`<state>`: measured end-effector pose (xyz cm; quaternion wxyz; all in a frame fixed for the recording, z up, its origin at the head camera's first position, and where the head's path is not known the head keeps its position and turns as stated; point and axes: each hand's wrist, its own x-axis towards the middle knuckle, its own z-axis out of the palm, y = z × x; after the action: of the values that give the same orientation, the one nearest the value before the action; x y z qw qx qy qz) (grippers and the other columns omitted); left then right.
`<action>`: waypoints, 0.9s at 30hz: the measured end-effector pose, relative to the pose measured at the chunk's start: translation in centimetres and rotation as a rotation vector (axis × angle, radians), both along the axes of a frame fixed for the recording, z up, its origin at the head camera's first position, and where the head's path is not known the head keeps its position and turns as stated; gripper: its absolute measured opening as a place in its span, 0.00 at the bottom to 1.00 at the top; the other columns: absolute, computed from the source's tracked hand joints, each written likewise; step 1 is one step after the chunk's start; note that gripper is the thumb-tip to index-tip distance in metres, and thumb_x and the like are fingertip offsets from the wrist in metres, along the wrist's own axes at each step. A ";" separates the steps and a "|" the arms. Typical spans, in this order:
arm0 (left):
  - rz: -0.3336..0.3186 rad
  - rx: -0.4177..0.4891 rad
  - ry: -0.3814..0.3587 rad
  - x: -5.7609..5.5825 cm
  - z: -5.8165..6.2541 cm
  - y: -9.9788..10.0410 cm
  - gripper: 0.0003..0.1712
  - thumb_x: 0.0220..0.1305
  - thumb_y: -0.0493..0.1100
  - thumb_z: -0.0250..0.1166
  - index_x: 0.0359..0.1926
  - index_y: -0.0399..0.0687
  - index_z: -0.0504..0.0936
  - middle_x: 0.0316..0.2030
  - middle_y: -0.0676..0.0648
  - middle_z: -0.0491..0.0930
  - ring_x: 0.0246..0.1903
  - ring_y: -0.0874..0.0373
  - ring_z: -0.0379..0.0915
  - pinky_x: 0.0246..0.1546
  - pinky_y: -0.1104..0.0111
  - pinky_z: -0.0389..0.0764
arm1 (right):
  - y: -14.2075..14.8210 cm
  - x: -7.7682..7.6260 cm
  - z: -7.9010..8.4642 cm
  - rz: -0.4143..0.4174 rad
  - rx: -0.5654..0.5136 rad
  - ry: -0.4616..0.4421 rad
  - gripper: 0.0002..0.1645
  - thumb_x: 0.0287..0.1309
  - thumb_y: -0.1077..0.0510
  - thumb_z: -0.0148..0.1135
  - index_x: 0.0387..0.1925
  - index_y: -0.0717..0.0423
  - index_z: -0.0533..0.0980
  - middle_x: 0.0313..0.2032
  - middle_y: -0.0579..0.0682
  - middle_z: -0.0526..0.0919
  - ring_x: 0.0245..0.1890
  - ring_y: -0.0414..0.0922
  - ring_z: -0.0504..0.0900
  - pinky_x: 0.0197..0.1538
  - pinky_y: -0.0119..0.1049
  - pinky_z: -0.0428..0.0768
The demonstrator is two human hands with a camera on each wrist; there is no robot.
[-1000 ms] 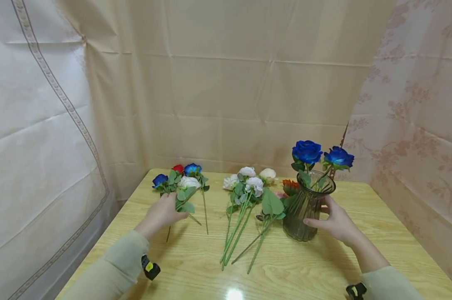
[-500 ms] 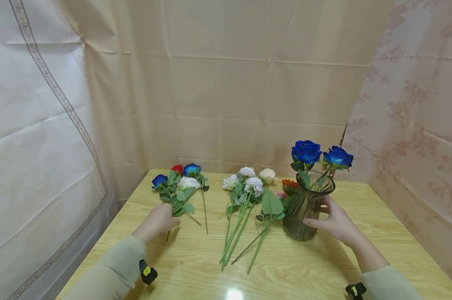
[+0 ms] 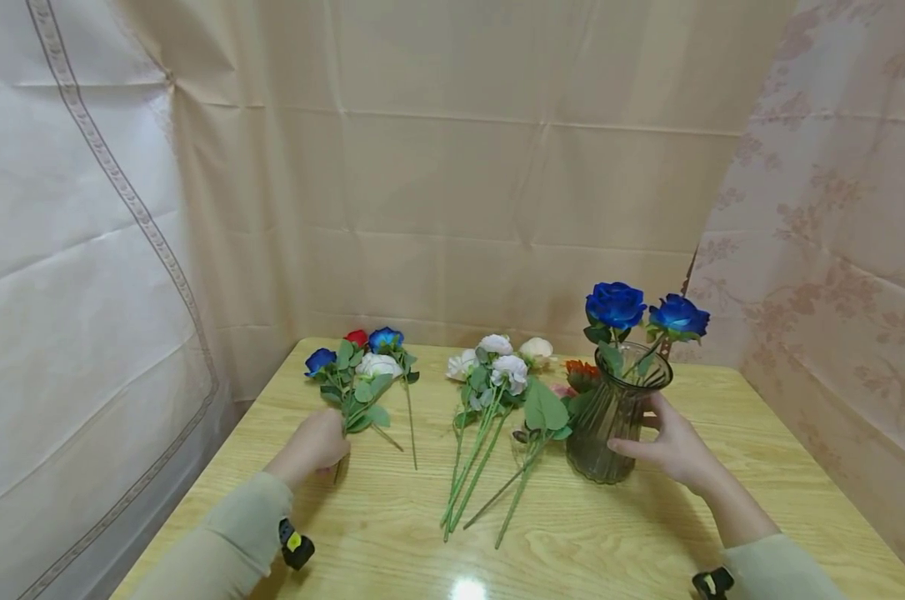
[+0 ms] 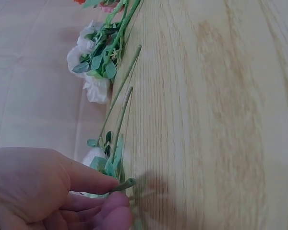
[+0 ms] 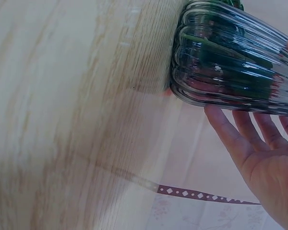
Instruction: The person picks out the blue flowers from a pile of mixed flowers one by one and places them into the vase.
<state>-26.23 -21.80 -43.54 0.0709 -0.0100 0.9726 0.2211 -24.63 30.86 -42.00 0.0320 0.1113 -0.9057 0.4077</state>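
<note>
At the left of the table, my left hand (image 3: 313,446) pinches the lower stem of a blue rose (image 3: 320,362). In the left wrist view the cut stem end (image 4: 128,183) pokes out between thumb and fingertips. Beside it lie a white rose (image 3: 380,367), another blue rose (image 3: 386,338) and a red rose (image 3: 357,337). My right hand (image 3: 666,442) grips a ribbed smoky glass vase (image 3: 602,450), thumb in front and fingers around its side. Two blue roses (image 3: 616,305) stand in the vase, leaning apart.
White flowers (image 3: 509,372) with long green stems lie mid-table, near a cream flower (image 3: 537,347). Leafy stems (image 3: 531,467) and an orange flower (image 3: 581,372) lie close to the vase's left side. A beige curtain (image 3: 452,208) hangs behind the table.
My left hand has drawn back from the white rose's leaves, down and slightly left, to the blue rose's lower stem. The right hand and vase have hardly moved.
</note>
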 end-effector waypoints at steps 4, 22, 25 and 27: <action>0.018 0.027 -0.020 -0.1 -0.1 -0.1 0.11 0.55 0.30 0.56 0.17 0.39 0.75 0.08 0.46 0.73 0.09 0.55 0.72 0.09 0.69 0.70 | 0.0 -0.1 -0.1 -0.002 0.002 0.008 0.58 0.46 0.37 0.70 0.70 0.50 0.48 0.61 0.57 0.64 0.58 0.60 0.65 0.50 0.65 0.67; 0.001 0.093 0.043 0.1 0.3 -0.5 0.15 0.54 0.32 0.56 0.12 0.40 0.74 0.07 0.47 0.74 0.09 0.54 0.74 0.13 0.66 0.75 | -0.1 -0.1 -0.2 0.018 -0.022 0.026 0.61 0.47 0.40 0.71 0.73 0.45 0.44 0.60 0.60 0.64 0.59 0.67 0.64 0.48 0.62 0.72; 0.006 0.102 0.047 0.1 0.5 -0.5 0.14 0.55 0.33 0.56 0.14 0.40 0.74 0.08 0.48 0.74 0.10 0.55 0.74 0.14 0.66 0.75 | -0.1 0.0 -0.1 0.013 -0.008 0.017 0.60 0.47 0.39 0.71 0.72 0.48 0.46 0.59 0.60 0.65 0.59 0.67 0.64 0.48 0.62 0.72; 0.020 0.124 0.044 0.1 0.7 -0.4 0.11 0.56 0.33 0.56 0.18 0.40 0.74 0.09 0.47 0.74 0.10 0.55 0.74 0.14 0.66 0.75 | -0.1 0.1 -0.1 0.010 -0.005 0.016 0.59 0.47 0.39 0.70 0.71 0.49 0.47 0.60 0.59 0.65 0.59 0.66 0.65 0.48 0.62 0.71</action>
<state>-26.14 -22.25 -42.83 0.0477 -0.0104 0.9583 0.2816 -24.58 30.78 -42.06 0.0373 0.1191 -0.9039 0.4090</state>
